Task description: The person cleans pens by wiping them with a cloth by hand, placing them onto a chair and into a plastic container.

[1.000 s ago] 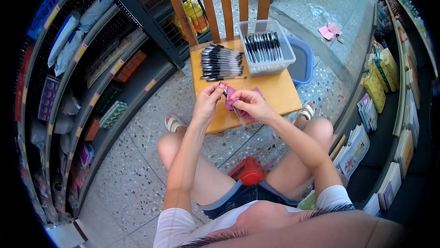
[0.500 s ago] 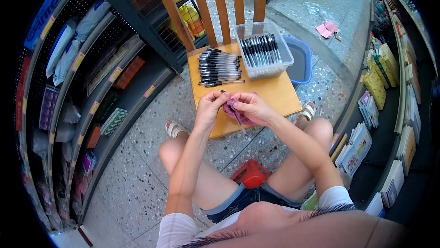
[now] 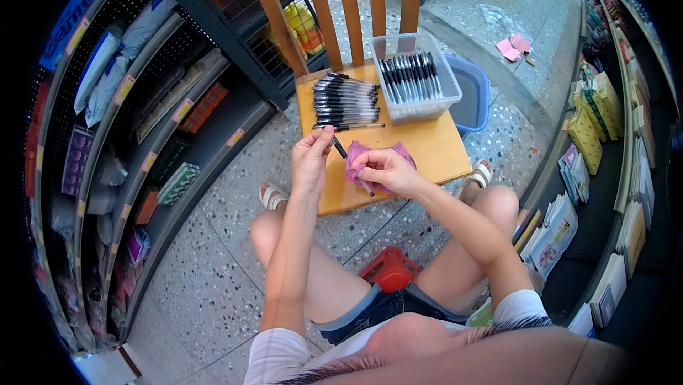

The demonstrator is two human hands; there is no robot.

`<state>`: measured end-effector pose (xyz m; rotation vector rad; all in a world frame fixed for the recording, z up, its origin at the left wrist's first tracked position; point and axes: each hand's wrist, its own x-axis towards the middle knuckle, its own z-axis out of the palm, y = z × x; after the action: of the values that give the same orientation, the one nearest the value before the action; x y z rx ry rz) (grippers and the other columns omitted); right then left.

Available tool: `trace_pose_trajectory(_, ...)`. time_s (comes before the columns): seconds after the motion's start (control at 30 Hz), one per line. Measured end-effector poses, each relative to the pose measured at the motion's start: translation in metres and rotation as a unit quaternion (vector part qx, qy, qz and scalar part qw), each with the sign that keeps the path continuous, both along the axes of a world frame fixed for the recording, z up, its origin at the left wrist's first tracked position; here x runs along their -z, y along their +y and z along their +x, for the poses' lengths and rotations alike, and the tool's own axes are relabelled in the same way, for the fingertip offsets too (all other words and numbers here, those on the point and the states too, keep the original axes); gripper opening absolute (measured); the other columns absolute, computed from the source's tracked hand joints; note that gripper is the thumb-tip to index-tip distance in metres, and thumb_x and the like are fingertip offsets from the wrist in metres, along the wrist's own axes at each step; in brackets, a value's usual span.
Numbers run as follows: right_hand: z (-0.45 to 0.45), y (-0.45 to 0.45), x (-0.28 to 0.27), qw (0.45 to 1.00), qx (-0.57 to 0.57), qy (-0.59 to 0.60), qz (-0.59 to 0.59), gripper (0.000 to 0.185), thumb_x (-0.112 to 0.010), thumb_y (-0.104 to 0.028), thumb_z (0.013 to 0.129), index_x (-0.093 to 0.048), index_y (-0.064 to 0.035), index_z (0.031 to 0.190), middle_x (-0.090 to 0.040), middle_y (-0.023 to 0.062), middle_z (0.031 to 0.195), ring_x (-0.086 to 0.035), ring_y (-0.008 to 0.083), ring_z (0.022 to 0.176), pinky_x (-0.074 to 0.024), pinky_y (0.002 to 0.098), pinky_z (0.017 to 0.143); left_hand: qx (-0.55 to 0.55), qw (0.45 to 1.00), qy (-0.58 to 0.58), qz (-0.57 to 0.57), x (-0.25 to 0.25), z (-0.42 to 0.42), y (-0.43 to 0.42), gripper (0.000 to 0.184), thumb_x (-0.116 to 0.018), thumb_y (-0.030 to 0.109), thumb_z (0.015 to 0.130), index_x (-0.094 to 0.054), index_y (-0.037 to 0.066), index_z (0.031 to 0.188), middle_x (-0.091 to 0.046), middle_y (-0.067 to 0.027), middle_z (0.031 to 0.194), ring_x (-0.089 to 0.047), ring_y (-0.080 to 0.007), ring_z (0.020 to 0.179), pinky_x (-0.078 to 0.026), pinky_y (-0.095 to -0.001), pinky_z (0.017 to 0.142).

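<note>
My left hand (image 3: 311,159) is closed with a pinch on the black upper end of a gel pen (image 3: 341,148), which slants down to the right. The fingers of my right hand (image 3: 388,170) pinch the pen farther down its barrel. A crumpled pink cloth (image 3: 403,152) lies behind and under my right hand at the front of the wooden chair seat (image 3: 427,145); whether those fingers also grip it is hard to see. Just beyond my hands, a row of black-capped clear pens (image 3: 345,104) lies on the seat. Beside it stands a clear plastic box (image 3: 420,109) with several pens in it.
A blue basin (image 3: 469,93) stands on the floor right of the chair. Shelves with packaged goods (image 3: 178,111) curve along the left, and shelves with books (image 3: 555,225) line the right. A red stool (image 3: 390,269) is beneath me. Pink paper (image 3: 514,46) lies on the floor.
My hands have moved apart, the left one slightly left. The pink cloth, earlier bunched around the pen at my fingers, now spreads behind my right hand, and more of the pen shows.
</note>
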<state>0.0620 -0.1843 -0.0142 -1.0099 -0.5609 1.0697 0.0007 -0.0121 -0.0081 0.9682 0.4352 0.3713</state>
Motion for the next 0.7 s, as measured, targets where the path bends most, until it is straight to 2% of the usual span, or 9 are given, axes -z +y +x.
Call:
trace_pose_trajectory(0.2,0.004,-0.011,-0.004,0.997,-0.036,0.060,0.013,0.008,-0.058,-0.008,0.086,-0.059,-0.0035,0.092,-0.058,0.0010,0.077,-0.053,0.0084,0.064,-0.0426,0.0224,0.057,0.038,0.999,-0.026,-0.008,0.003,-0.001,0.004,0.019,-0.059,0.018,0.087,-0.063,0.003,0.100,-0.062,0.0012,0.084,-0.052,-0.0059,0.072,-0.041,-0.0200,0.068)
trace_pose_trajectory(0.3,0.007,-0.013,-0.001,0.988,-0.008,0.144,0.049,0.009,-0.059,-0.009,0.086,-0.060,-0.0038,0.093,-0.059,0.0013,0.079,-0.054,0.0093,0.067,-0.0440,0.0236,0.060,0.071,0.997,-0.023,0.004,0.000,-0.002,-0.003,0.023,-0.057,0.019,0.089,-0.061,0.002,0.104,-0.062,0.0003,0.087,-0.053,-0.0066,0.074,-0.041,-0.0211,0.071)
trace_pose_trajectory(0.4,0.005,-0.012,-0.009,0.983,0.042,0.178,0.019,0.011,-0.058,-0.010,0.086,-0.061,-0.0040,0.095,-0.060,0.0023,0.081,-0.055,0.0102,0.069,-0.0449,0.0242,0.060,0.108,0.994,-0.024,0.014,-0.001,-0.002,-0.018,0.025,-0.056,0.021,0.090,-0.060,0.002,0.106,-0.062,0.0000,0.089,-0.053,-0.0070,0.076,-0.041,-0.0222,0.073)
trace_pose_trajectory(0.5,0.006,-0.012,-0.001,0.989,0.011,0.140,0.040,0.011,-0.058,-0.010,0.086,-0.062,-0.0040,0.095,-0.061,0.0031,0.082,-0.055,0.0101,0.068,-0.0453,0.0244,0.060,0.097,0.994,-0.031,0.030,0.000,-0.001,-0.021,0.025,-0.055,0.022,0.090,-0.060,0.002,0.105,-0.060,0.0019,0.085,-0.050,-0.0052,0.074,-0.040,-0.0204,0.071)
trace_pose_trajectory(0.6,0.005,-0.013,-0.001,0.996,0.015,0.089,-0.012,0.011,-0.058,-0.008,0.086,-0.063,-0.0038,0.095,-0.061,0.0031,0.080,-0.055,0.0097,0.066,-0.0450,0.0238,0.059,0.068,0.996,-0.049,0.021,0.003,-0.002,-0.014,0.025,-0.055,0.022,0.090,-0.060,0.002,0.105,-0.060,0.0015,0.088,-0.051,-0.0060,0.077,-0.040,-0.0213,0.073)
trace_pose_trajectory(0.7,0.002,-0.015,0.000,0.993,-0.014,0.115,0.007,0.011,-0.059,-0.007,0.085,-0.063,-0.0034,0.094,-0.062,0.0028,0.079,-0.055,0.0095,0.064,-0.0445,0.0230,0.058,0.045,0.997,-0.056,0.015,0.004,-0.003,-0.006,0.024,-0.055,0.022,0.090,-0.060,0.003,0.104,-0.061,0.0007,0.090,-0.053,-0.0070,0.080,-0.040,-0.0219,0.075)
